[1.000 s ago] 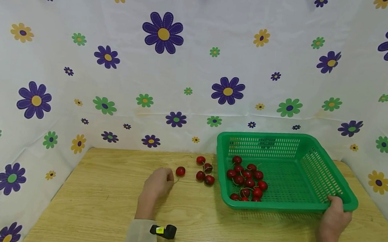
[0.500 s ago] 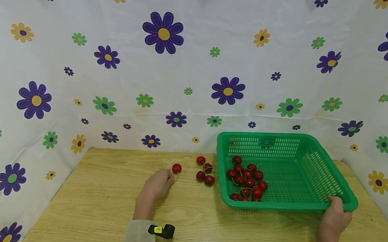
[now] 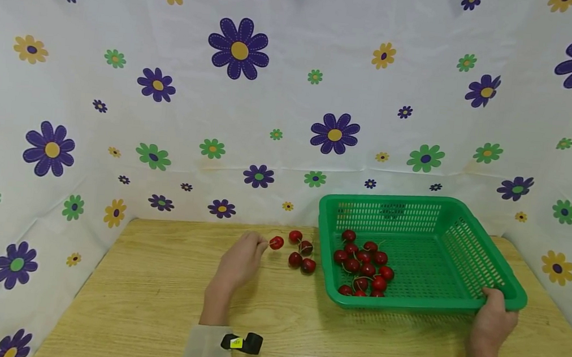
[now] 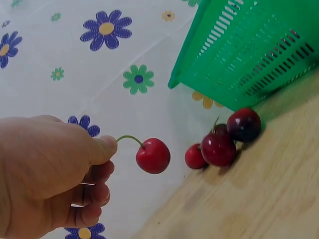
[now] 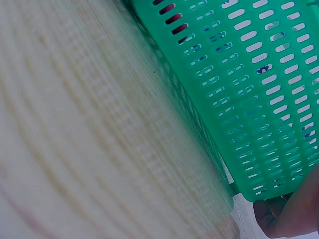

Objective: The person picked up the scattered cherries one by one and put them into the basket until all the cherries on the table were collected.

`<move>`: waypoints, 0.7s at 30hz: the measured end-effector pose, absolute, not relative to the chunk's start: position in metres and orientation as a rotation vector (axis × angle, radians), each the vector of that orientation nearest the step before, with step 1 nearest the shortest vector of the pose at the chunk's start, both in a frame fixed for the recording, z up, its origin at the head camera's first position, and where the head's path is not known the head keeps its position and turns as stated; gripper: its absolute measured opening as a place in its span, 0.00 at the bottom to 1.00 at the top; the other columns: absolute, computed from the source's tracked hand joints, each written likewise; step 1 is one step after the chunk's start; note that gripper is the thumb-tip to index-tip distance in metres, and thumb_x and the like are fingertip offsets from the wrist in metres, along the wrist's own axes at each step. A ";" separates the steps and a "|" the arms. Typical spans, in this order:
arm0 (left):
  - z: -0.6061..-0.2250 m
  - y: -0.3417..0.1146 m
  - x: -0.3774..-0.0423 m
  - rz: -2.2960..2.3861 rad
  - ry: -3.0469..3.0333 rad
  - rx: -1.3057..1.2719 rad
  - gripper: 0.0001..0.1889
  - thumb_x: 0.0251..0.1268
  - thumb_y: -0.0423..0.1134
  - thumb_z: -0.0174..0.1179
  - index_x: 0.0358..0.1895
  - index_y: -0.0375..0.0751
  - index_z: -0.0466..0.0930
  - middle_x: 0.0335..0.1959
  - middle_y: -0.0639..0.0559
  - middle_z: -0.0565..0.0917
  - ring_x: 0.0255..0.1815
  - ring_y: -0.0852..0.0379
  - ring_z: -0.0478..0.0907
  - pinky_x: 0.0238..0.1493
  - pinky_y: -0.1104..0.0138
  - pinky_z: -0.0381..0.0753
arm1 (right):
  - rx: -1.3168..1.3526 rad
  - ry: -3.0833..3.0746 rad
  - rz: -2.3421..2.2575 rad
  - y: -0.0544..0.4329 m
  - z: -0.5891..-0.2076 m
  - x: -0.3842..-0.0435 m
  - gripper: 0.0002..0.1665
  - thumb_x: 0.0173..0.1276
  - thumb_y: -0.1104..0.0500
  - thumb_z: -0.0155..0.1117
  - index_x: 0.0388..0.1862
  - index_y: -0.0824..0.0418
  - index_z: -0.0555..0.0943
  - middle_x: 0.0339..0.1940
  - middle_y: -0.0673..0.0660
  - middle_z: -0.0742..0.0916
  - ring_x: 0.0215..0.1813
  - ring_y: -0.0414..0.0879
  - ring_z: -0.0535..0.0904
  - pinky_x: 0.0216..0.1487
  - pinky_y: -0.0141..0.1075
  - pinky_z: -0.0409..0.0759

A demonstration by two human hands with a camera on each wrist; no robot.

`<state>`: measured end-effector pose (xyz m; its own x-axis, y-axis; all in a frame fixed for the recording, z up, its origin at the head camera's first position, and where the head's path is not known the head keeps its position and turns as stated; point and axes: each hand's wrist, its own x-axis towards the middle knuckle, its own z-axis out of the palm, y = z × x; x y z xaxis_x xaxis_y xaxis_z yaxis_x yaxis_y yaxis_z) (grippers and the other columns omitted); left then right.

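A red cherry [image 4: 153, 156] dangles by its green stem, which my left hand [image 3: 242, 258] pinches between thumb and forefinger. In the left wrist view this cherry hangs beside the fingertips [image 4: 106, 144], clear of the other fruit. Several loose cherries [image 3: 295, 259] lie grouped on the table, just left of the green plastic basket [image 3: 409, 308]. My right hand [image 3: 495, 320] grips the basket's near right corner, thumb over the rim. Inside the basket, several dark red cherries [image 3: 367, 269] are heaped toward the left side.
The wooden table [image 3: 153, 291] reaches back to a white cloth [image 3: 272, 103] printed with flowers, which also hangs at both sides. Slotted basket walls [image 5: 249, 99] fill much of the right wrist view.
Over the last half second my left hand has lifted the cherry by its stem and moved it right, toward the loose group. My right hand stays at the basket corner.
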<state>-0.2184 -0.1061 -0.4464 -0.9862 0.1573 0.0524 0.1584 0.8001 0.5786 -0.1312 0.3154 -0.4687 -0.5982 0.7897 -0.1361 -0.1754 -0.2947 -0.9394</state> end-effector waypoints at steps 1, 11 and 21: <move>-0.444 -0.104 -0.217 -0.954 -2.972 -0.268 0.10 0.80 0.41 0.46 0.46 0.40 0.75 0.42 0.50 0.76 0.39 0.54 0.72 0.45 0.58 0.77 | -0.812 -1.307 1.947 0.315 -0.469 -0.131 0.12 0.69 0.62 0.52 0.48 0.51 0.77 0.43 0.46 0.80 0.45 0.36 0.72 0.44 0.22 0.68; -0.422 -0.083 -0.207 -0.889 -2.898 -0.388 0.09 0.81 0.41 0.45 0.46 0.41 0.73 0.43 0.49 0.75 0.34 0.55 0.71 0.39 0.60 0.76 | -0.833 -1.320 1.939 0.316 -0.469 -0.132 0.12 0.69 0.61 0.52 0.48 0.50 0.76 0.43 0.45 0.80 0.44 0.36 0.72 0.44 0.22 0.68; -0.414 -0.055 -0.196 -0.808 -2.690 -0.567 0.05 0.78 0.39 0.50 0.44 0.41 0.71 0.40 0.49 0.74 0.25 0.58 0.67 0.26 0.69 0.72 | -0.830 -1.302 1.949 0.317 -0.469 -0.132 0.12 0.69 0.62 0.51 0.47 0.51 0.76 0.43 0.45 0.80 0.44 0.36 0.72 0.44 0.23 0.68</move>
